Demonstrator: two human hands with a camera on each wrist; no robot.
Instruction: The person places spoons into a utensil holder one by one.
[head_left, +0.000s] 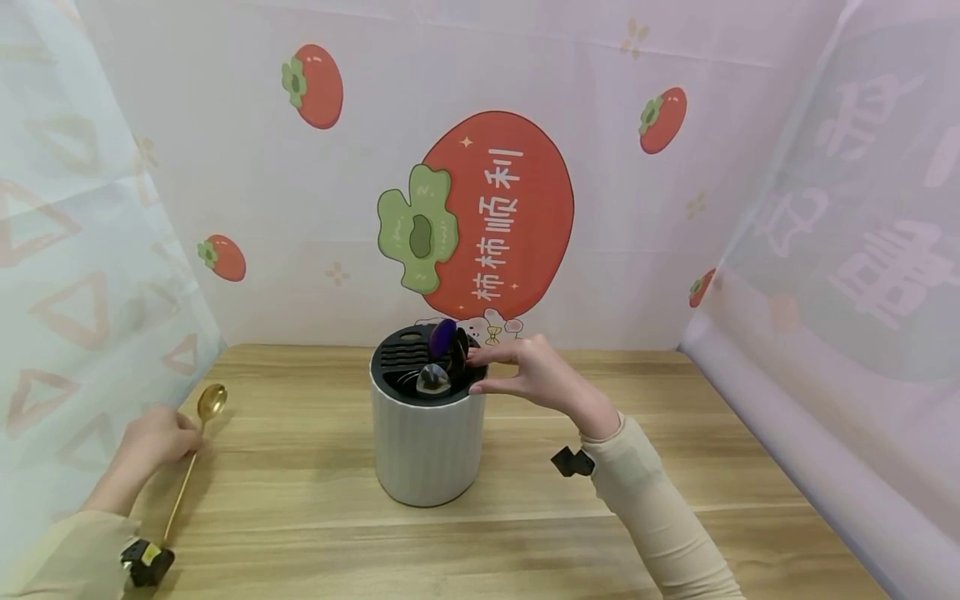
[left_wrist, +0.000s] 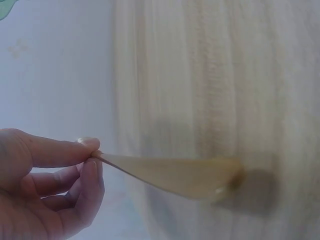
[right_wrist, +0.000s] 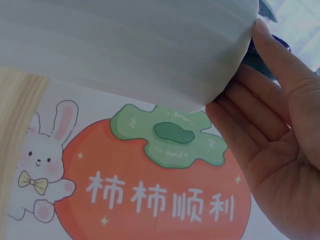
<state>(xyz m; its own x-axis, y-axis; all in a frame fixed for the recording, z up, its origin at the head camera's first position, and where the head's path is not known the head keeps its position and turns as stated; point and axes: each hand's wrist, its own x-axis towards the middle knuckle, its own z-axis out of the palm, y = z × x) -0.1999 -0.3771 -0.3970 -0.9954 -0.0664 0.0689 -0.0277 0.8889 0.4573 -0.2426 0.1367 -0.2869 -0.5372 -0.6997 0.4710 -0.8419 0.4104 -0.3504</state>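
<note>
A gold spoon (head_left: pixel 212 402) with a long thin handle is pinched between the thumb and fingers of my left hand (head_left: pixel 160 435), at the table's left. Its bowl points away from me; in the left wrist view the spoon (left_wrist: pixel 175 175) is blurred. My right hand (head_left: pixel 534 373) is at the right rim of a white ribbed utensil holder (head_left: pixel 427 454), thumb and fingers stretched over the edge. Beside those fingertips a purple-blue utensil head (head_left: pixel 442 337) and a silver spoon bowl (head_left: pixel 433 380) stick up from the black slotted top. The right fingertips are partly hidden.
The holder stands upright on a wooden table (head_left: pixel 300 517). A printed cloth (head_left: pixel 330 192) with persimmons hangs behind it. Further cloth sheets slope down along the left and right sides.
</note>
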